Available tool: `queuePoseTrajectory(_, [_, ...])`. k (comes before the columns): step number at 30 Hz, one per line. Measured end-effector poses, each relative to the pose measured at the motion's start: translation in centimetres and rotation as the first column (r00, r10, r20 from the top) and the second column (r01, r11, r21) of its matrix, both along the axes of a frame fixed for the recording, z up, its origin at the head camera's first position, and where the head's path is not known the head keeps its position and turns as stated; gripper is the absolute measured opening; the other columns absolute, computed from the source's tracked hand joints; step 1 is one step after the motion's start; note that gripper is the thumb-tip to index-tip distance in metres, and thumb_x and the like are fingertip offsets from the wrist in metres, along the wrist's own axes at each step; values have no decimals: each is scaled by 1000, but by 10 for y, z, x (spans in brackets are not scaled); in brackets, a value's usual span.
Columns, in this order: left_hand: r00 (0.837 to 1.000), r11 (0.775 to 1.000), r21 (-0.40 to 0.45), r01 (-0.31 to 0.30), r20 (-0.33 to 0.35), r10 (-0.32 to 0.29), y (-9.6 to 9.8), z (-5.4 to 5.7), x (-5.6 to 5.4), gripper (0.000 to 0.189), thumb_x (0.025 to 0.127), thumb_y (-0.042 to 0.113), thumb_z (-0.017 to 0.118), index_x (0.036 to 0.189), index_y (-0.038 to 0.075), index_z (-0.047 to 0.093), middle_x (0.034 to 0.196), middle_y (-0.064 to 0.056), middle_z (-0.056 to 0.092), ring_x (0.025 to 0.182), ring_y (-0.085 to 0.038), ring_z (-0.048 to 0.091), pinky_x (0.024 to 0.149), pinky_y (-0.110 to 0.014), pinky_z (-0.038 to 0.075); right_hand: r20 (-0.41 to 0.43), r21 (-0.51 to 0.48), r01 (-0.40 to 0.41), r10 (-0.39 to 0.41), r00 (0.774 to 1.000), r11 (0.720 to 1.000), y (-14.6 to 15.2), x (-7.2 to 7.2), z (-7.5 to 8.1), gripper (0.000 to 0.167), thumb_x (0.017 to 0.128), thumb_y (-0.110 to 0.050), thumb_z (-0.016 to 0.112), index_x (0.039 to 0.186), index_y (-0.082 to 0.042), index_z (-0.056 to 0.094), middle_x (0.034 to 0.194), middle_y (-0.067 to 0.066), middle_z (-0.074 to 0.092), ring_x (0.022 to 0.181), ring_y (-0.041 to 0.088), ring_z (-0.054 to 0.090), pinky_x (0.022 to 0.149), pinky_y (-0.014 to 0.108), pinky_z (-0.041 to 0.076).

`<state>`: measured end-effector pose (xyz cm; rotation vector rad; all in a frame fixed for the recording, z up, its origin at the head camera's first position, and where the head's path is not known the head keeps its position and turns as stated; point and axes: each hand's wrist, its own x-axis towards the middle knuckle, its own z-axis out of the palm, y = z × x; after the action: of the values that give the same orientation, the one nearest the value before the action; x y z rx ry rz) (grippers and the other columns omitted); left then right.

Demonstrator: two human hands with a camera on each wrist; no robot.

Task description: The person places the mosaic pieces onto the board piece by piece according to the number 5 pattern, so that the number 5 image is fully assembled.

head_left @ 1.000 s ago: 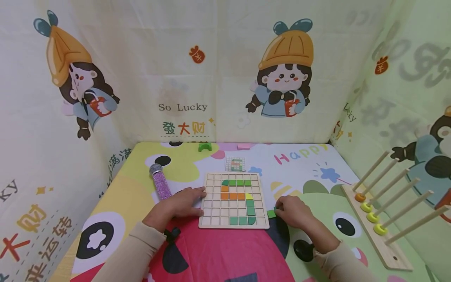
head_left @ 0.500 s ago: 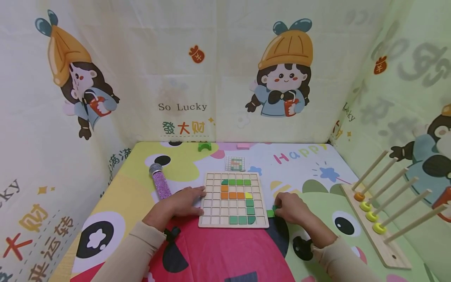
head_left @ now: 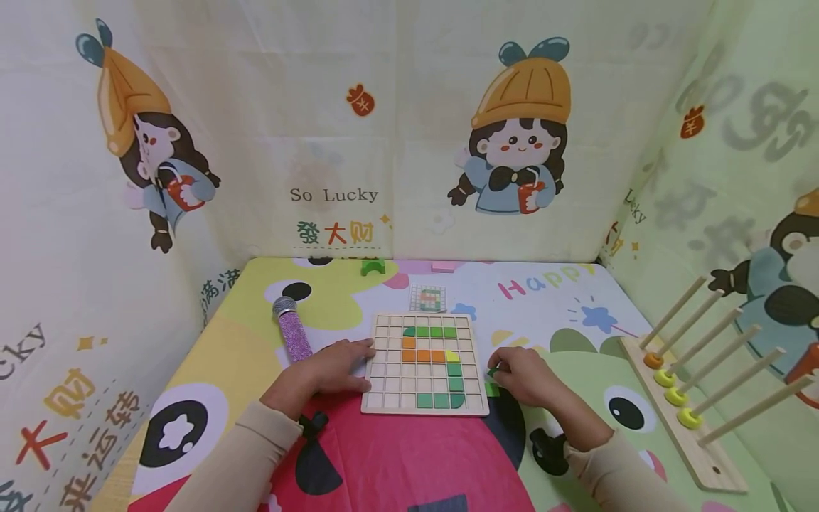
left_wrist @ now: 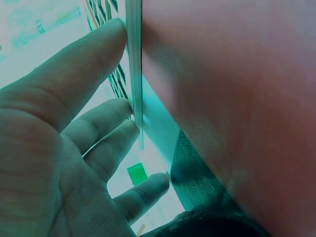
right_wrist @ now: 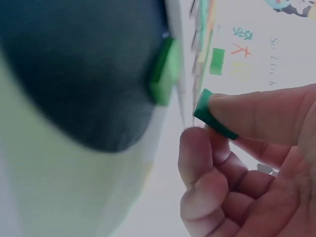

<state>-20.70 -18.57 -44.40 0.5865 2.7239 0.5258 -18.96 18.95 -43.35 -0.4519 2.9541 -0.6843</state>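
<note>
A square wooden grid board (head_left: 387,402) holds green, orange and yellow tiles in some of its cells. My left hand (head_left: 334,366) rests against the board's left edge, its fingers extended and touching the rim. Just beyond the right edge, my right hand (head_left: 526,377) pinches a dark green tile (right_wrist: 210,117) between thumb and fingers. Below that hand, a brighter green tile (head_left: 492,389) lies on the tablecloth beside the board. The underside of the pinched tile is partly covered by the fingers.
A small printed pattern card (head_left: 428,298) lies behind the board. To the left is a glittery purple microphone (head_left: 293,334). A green arch block (head_left: 373,267) and a pink block (head_left: 443,267) sit at the back. A wooden peg rack (head_left: 687,427) with rings stands on the right.
My right hand has shifted slightly left toward the board, and the dark green tile it pinches has come away from the brighter green one. My left hand has stayed in place.
</note>
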Motion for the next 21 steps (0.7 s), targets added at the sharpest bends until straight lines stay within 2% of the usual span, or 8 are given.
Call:
queuePoseTrajectory(6, [1000,1000,5,6,-5,-6,0,3,0,68,88,29,82,149,12,57,164,-8,42,149,-39,40,121,-53,38,-1,-101,-94,94,996,990,-11,-1,9,10,94,-5,68,102,-8,75,90,-2,70,81,13,57,71,31,52])
queuePoseTrajectory(13, [1000,1000,14,7,4,-8,1,4,1,69,88,29,82,149,10,57,164,-10,43,149,-41,39,121,-54,37,20,-163,-173,178,984,971,-33,-3,10,16,94,-5,71,109,-8,71,96,-2,69,87,12,59,78,33,54])
queuePoseTrajectory(17, [1000,1000,6,12,-7,-12,1,4,1,68,88,29,82,149,10,57,163,-10,43,149,-41,40,121,-54,37,45,-217,-212,227,973,953,-48,-4,9,16,93,-6,72,108,-8,69,93,-5,67,86,11,59,78,30,53])
queuePoseTrajectory(21, [1000,1000,9,9,-6,-9,1,2,1,68,88,30,81,149,11,57,164,-9,43,149,-41,40,121,-54,37,65,-262,-275,301,951,925,-62,-6,8,10,94,-7,72,103,-11,70,88,-7,68,81,8,61,73,25,53])
